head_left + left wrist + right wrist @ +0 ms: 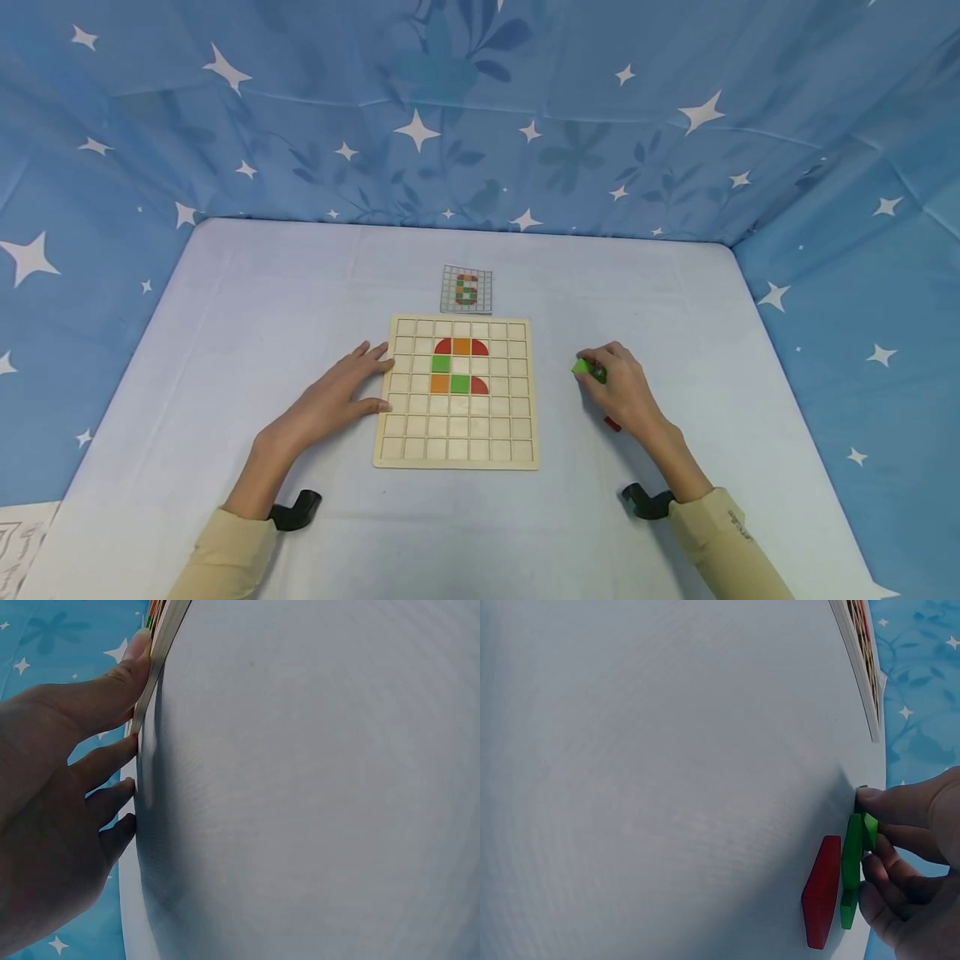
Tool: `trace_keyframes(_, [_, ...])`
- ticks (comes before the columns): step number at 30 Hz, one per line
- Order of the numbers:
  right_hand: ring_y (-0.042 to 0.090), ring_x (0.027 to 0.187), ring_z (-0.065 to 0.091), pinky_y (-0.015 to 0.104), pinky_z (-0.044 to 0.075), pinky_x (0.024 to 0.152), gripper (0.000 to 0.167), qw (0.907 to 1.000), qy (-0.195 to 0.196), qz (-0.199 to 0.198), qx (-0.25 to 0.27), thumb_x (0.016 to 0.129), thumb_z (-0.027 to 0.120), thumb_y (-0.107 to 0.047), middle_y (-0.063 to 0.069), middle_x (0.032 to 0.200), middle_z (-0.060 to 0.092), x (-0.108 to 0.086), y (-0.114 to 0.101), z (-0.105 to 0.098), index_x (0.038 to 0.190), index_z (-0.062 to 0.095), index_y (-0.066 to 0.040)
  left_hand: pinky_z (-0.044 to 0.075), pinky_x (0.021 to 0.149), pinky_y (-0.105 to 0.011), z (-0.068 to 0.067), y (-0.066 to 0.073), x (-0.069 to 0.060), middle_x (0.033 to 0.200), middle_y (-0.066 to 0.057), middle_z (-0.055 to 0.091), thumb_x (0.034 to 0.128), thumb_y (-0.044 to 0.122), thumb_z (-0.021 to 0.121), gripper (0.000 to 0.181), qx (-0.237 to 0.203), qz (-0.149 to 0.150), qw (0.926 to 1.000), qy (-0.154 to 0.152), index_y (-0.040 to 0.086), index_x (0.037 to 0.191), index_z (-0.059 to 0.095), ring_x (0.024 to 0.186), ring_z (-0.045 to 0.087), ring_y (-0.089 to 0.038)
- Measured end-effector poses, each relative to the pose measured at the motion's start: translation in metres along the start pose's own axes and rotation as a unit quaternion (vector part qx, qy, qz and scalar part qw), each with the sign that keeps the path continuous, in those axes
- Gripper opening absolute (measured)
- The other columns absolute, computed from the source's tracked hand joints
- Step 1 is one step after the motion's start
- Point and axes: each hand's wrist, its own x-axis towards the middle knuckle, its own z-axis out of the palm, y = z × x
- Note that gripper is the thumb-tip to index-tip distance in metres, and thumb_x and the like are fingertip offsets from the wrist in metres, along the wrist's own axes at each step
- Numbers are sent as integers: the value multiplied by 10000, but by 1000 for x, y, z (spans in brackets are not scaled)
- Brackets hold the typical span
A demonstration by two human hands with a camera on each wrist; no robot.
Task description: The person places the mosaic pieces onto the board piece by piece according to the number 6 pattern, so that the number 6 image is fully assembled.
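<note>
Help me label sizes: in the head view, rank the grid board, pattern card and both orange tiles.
1. Grid board
2. Pattern card
3. Upper orange tile, lower orange tile: too alike to rank.

Blue fabric backdrop [315, 92] with white stars and darker leaf prints, pale tabletop [277, 308] before it, grey-marked white sheet [22, 546] at lower left.

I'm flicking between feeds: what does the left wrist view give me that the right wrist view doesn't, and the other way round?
Of the two, only the left wrist view shows the left hand, touching the edge of the wooden board. Only the right wrist view shows the right hand, its fingers at green blocks, with a red block beside them. Both show the wooden board edge-on, the white tabletop and the blue starry curtain.
</note>
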Motion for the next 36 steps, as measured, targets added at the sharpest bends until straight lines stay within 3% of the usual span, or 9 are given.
trace_keyframes(7, [330, 953, 630, 507, 604, 832, 274, 9999, -95, -3, 46, 877, 800, -32, 192, 1075, 656, 0, 0, 0, 1130, 710, 20, 207, 1253, -643, 1, 0, 1, 1723, -23, 221, 923, 365, 771, 723, 50, -29, 10000, -1, 130, 1544, 486, 1608, 95, -332])
trace_keyframes(17, [324, 982, 710, 500, 618, 854, 222, 9985, 17, -490, 262, 873, 790, 24, 178, 1072, 740, 0, 2, 2, 1088, 734, 16, 205, 1257, -635, -1, 1, 0, 1722, -27, 225, 921, 362, 774, 719, 62, -24, 10000, -7, 126, 1539, 492, 1609, 93, -325])
trace_keyframes(25, [300, 898, 750, 444, 638, 755, 254, 9965, 272, -668, 430, 844, 802, 62, 174, 1046, 764, 2, 3, 1, 1087, 738, 28, 206, 1256, -636, 0, 0, 0, 1721, -30, 230, 922, 355, 775, 715, 39, -33, 10000, -19, 121, 1537, 495, 1609, 95, -327])
trace_keyframes(31, [285, 895, 767, 403, 648, 746, 216, 9961, 207, -409, 751, 857, 800, 40, 147, 1029, 776, 2, 3, 1, 1063, 755, -6, 205, 1256, -639, 1, -1, 0, 1721, -23, 228, 921, 362, 775, 721, 33, -26, 10000, 4, 121, 1539, 491, 1609, 94, -326])
trace_keyframes(36, [243, 907, 766, 225, 611, 712, 196, 9929, -36, 201, 1171, 899, 793, -57, 99, 1032, 783, 0, 1, -1, 1092, 765, -74, 202, 1256, -639, 0, 0, 1, 1723, -22, 222, 926, 358, 771, 717, 52, -29, 10000, -16, 124, 1542, 488, 1609, 92, -328])
